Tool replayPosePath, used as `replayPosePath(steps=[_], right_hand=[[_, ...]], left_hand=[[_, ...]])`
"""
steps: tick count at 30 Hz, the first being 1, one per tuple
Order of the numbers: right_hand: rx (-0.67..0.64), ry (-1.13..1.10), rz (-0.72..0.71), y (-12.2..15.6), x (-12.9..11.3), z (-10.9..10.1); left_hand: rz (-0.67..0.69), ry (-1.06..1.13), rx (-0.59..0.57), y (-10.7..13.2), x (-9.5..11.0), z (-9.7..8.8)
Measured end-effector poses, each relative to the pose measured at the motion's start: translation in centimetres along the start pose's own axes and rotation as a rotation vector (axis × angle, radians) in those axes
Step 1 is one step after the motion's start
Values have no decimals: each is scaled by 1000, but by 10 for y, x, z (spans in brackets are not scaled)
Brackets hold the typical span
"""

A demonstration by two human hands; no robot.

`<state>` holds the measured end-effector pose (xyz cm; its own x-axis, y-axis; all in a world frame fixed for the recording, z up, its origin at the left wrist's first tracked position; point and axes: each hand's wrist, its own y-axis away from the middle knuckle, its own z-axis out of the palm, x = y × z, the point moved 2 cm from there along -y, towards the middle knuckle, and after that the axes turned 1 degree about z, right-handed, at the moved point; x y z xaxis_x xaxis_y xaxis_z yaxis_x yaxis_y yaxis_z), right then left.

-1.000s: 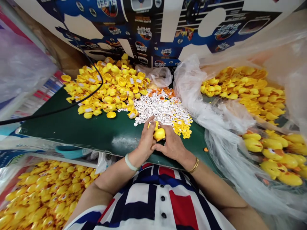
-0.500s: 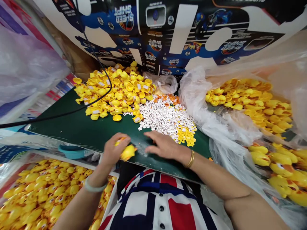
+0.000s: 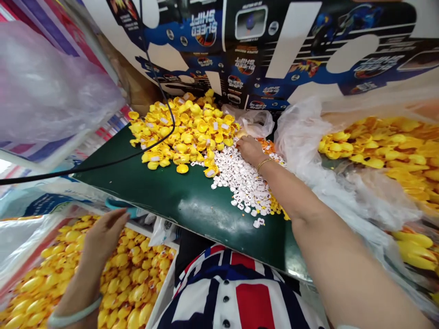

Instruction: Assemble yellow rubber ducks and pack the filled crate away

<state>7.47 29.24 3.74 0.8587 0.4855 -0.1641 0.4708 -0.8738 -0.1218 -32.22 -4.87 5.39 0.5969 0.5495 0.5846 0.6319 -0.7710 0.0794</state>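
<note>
My left hand (image 3: 104, 235) hovers over a bin (image 3: 163, 299) full of yellow toy duck heads (image 3: 128, 278). Its fingers are stretched out, with nothing in them. Across the green tabletop (image 3: 164, 196), my right hand (image 3: 250, 150) reaches into the far part of a heap of small white eye pieces (image 3: 236, 176). Its fingers are bunched and point down; anything between them is hidden. Orange pieces (image 3: 267, 145) lie just beyond that hand, and small yellow pieces (image 3: 274, 205) show beside the right forearm. Left of the heap is a pile of yellow half shells (image 3: 185, 125).
A black cable (image 3: 103, 168) crosses above the table's left side. Printed cardboard (image 3: 236, 55) stands behind. Clear plastic sheeting (image 3: 298, 132) lies at the right, by more yellow shells (image 3: 387, 141). A blue basin (image 3: 118, 203) sits under the table's left edge.
My left hand has moved left from the table to above the bin and let go of the yellow duck piece. My right hand has reached forward into the white pieces. The view has shifted left.
</note>
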Motion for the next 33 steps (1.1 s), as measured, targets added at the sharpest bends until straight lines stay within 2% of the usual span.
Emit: replayPosePath(steps=[1,2,5,8,10,12,14,17,19,21,24,26,28,30,33], right_hand=[[-8,10,-11,-1,1,0],[-14,19,-18,0,2,0],[14,30,-8,12,5,-11],[98,2,9,45,-7,-27],[111,-89,-113,79,-28,-32],[37,-202,-377,120,-54,-32],[-81,-250,-573,157,-76,-28],[-125,-362,-633,181,-90,-24],[-137,-481,-631,174,-93,-23],[-113,-509,-564,154,-95,-19],[-73,-280,-385,122,-104,-6],[-102,-108,-351,108,-114,5],[-127,-14,-357,102,-123,15],[-140,-14,-351,102,-126,19],[-139,-192,-304,112,-122,16]], left_hand=[[52,143,-34,2,19,19],[95,309,-118,5,38,39],[95,687,-335,16,94,94],[23,965,-541,32,143,139],[-67,1133,-719,45,168,162],[-132,1221,-910,57,182,178],[-145,1222,-1062,66,184,184],[-114,1147,-1168,71,170,181],[-105,1092,-1175,70,157,173],[-105,1069,-1087,66,145,165],[-93,1070,-856,59,135,157],[-78,1082,-753,56,132,155],[-72,1111,-702,54,130,156],[-81,1141,-676,52,128,157],[-98,1163,-667,51,128,159]])
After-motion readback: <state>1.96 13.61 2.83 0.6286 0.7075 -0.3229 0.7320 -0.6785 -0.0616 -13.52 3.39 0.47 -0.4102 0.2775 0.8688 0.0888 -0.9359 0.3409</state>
